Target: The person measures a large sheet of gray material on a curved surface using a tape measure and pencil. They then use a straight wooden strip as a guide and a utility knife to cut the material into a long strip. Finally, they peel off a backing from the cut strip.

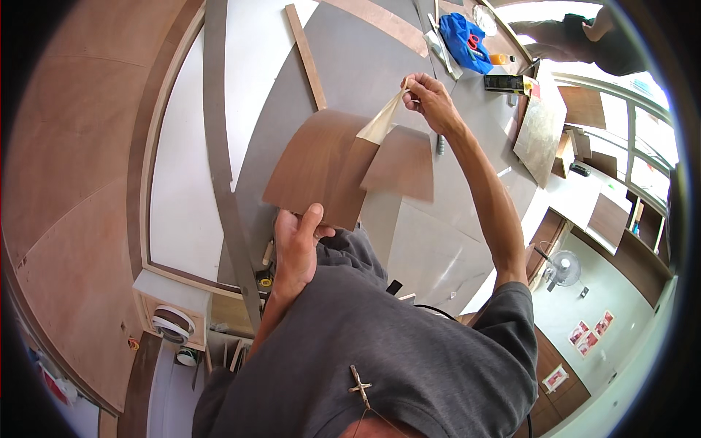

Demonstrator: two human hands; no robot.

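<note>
My left hand (pixel 298 244) grips the near edge of a brown wood-grain panel (pixel 314 168), thumb on top and fingers underneath. The panel is raised over a grey sheet-covered table and is slightly blurred. In a pinch, my right hand (pixel 432 102) holds the upper end of a pale cream strip (pixel 380 125), which looks like tape or thin film. The strip is pulled taut and slants down to the panel's far right corner. Just right of the panel is a smaller brown piece (pixel 404 164), smeared by motion; whether it is joined to the panel I cannot tell.
A narrow wooden strip (pixel 305 55) lies on the grey tabletop (pixel 431 248) beyond the panel. At the far right are a blue bag (pixel 464 42) with red-handled scissors (pixel 473 42), an orange-yellow bottle (pixel 499 59) and a black box (pixel 505 84). Another person (pixel 613 44) stands beyond.
</note>
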